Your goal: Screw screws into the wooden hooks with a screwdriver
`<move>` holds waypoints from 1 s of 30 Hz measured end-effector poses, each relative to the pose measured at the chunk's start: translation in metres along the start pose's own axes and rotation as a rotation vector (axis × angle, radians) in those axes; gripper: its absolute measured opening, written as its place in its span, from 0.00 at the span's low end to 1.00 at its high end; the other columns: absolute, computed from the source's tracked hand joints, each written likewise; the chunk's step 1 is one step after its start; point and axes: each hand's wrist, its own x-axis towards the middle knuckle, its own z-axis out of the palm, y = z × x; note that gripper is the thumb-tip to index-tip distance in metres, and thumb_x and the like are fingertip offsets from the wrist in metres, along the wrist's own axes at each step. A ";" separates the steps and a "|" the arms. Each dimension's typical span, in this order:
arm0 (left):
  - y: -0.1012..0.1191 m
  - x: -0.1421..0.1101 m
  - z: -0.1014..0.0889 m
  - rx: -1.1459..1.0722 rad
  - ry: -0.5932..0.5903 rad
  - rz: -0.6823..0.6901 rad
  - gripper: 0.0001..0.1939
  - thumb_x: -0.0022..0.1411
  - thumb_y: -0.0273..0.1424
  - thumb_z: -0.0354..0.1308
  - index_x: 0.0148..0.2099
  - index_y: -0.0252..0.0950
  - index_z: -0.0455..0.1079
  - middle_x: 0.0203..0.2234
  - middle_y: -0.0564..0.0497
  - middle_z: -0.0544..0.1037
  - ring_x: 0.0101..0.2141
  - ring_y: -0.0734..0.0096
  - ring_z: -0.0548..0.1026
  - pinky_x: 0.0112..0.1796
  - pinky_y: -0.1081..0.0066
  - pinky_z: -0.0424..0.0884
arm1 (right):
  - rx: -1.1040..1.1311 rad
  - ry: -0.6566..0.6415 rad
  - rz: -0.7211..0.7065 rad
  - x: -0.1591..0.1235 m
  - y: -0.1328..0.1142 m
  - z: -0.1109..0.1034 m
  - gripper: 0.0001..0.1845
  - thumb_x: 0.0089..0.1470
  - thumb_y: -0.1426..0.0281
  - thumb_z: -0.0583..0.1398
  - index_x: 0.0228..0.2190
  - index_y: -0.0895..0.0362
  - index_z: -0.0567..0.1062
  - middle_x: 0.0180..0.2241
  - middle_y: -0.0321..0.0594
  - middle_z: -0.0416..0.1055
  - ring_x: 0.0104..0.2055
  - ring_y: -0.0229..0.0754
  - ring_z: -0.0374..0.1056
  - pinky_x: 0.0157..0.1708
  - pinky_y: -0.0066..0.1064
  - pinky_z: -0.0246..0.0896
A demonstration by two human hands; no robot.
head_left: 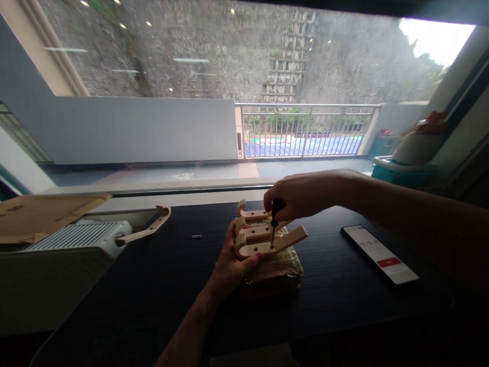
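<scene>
My left hand [232, 266] is closed around the near end of a stack of curved wooden hook pieces [263, 235], holding them above a clear plastic packet [278, 271] on the dark table [160, 285]. My right hand [301, 195] grips the black handle of a small screwdriver [275, 216]. Its tip stands upright in a hole of the nearest wooden piece.
A loose screw [196, 236] lies on the table left of my hands. One separate wooden hook [150, 227] rests on a white ribbed appliance [72, 239] at left, under a cardboard sheet [42, 214]. A phone [380, 253] with a lit screen lies at right. A window is behind.
</scene>
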 end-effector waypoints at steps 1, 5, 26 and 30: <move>0.000 0.000 0.000 0.005 0.003 0.002 0.52 0.46 0.33 0.67 0.65 0.40 0.38 0.49 0.44 0.71 0.48 0.53 0.72 0.50 0.58 0.68 | -0.013 -0.001 -0.017 0.002 -0.002 0.000 0.16 0.49 0.66 0.56 0.40 0.55 0.74 0.30 0.38 0.71 0.27 0.36 0.61 0.24 0.29 0.50; 0.000 -0.002 0.000 0.031 0.043 0.016 0.51 0.46 0.33 0.66 0.66 0.40 0.38 0.51 0.45 0.70 0.49 0.55 0.72 0.49 0.61 0.69 | -0.075 0.009 -0.005 0.011 -0.007 0.004 0.12 0.50 0.67 0.54 0.32 0.58 0.75 0.27 0.39 0.70 0.25 0.35 0.59 0.23 0.30 0.48; -0.002 -0.002 -0.002 -0.003 0.017 -0.015 0.52 0.46 0.33 0.67 0.65 0.41 0.38 0.53 0.43 0.68 0.50 0.52 0.70 0.49 0.59 0.69 | -0.115 -0.021 -0.023 0.011 -0.018 -0.006 0.10 0.51 0.68 0.55 0.31 0.57 0.75 0.28 0.40 0.71 0.26 0.38 0.61 0.23 0.31 0.50; -0.004 -0.001 -0.002 -0.025 0.002 0.002 0.51 0.47 0.32 0.67 0.65 0.41 0.38 0.53 0.43 0.68 0.50 0.53 0.71 0.48 0.61 0.70 | -0.076 0.041 0.048 0.014 -0.010 0.005 0.13 0.53 0.62 0.54 0.31 0.56 0.74 0.28 0.41 0.71 0.26 0.39 0.62 0.23 0.32 0.50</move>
